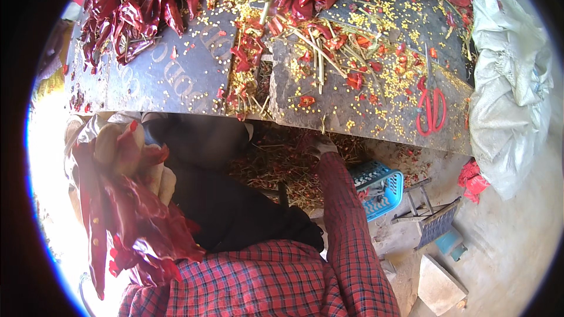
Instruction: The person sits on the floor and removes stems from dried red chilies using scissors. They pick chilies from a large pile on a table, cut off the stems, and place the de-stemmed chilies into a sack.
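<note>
A bunch of dried red chili peppers (128, 211) hangs from my left hand (154, 176), which is in a pale work glove. The fingers are closed around the upper part of the bunch, left of my lap and below the table's near edge. My right hand (325, 146), gloved too, reaches down just under that edge, over a heap of pepper stalks and scraps (291, 180). Shadow and blur hide its fingers, so what it touches cannot be made out. On the table (308, 114) above lie cut stalks (319, 59), yellow seeds and red-handled scissors (431, 110).
More dried peppers (132, 13) are piled along the table's far side. A white woven sack (506, 88) hangs at the right end. On the floor stand a blue plastic basket (385, 193), a tipped small stool (436, 220) and a pale slab (438, 284).
</note>
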